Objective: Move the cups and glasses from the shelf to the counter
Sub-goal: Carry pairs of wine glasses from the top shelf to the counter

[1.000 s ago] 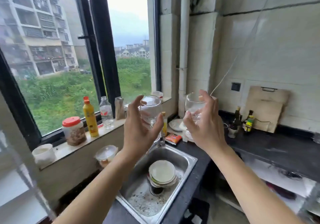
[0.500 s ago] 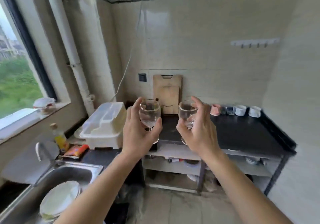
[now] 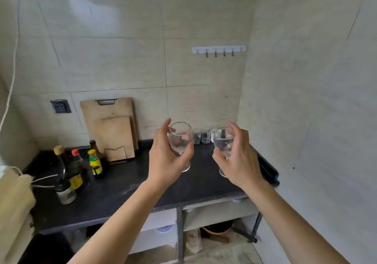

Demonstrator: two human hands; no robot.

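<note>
1. Left hand (image 3: 166, 161): fingers wrapped round the bowl of a stemmed glass (image 3: 180, 141), thumb in front, fingertips behind. Glass upright; its foot shows just below the palm, over the black counter (image 3: 122, 184). I cannot tell whether the foot touches the surface.
2. Right hand (image 3: 237, 159): fingers curled round the bowl of a second stemmed glass (image 3: 223, 141), also upright. Its foot peeks out under the hand near the counter's right edge; contact likewise unclear.
3. Step in hand, as I judge it: the set-down. Both glasses are carried over the counter and are about to be placed.
4. Next move, by my estimate: lower each glass straight down until the foot sits flat, then open the fingers. The feet are narrow and the bowls top-heavy, so I would release gently and keep the two apart.
5. Already at the back of the counter, against the wall: two small clear glasses (image 3: 201, 136) and something white just right of them, mostly hidden behind the right-hand glass.
6. Other items: two wooden cutting boards (image 3: 111, 127) leaning on the wall; a cluster of dark sauce bottles (image 3: 71, 169) at left; a hook rail (image 3: 219, 49) on the tiles.
7. Writing: one small bottle (image 3: 94, 161) carries a yellow-green label, another a yellow label; no text readable on either.
</note>
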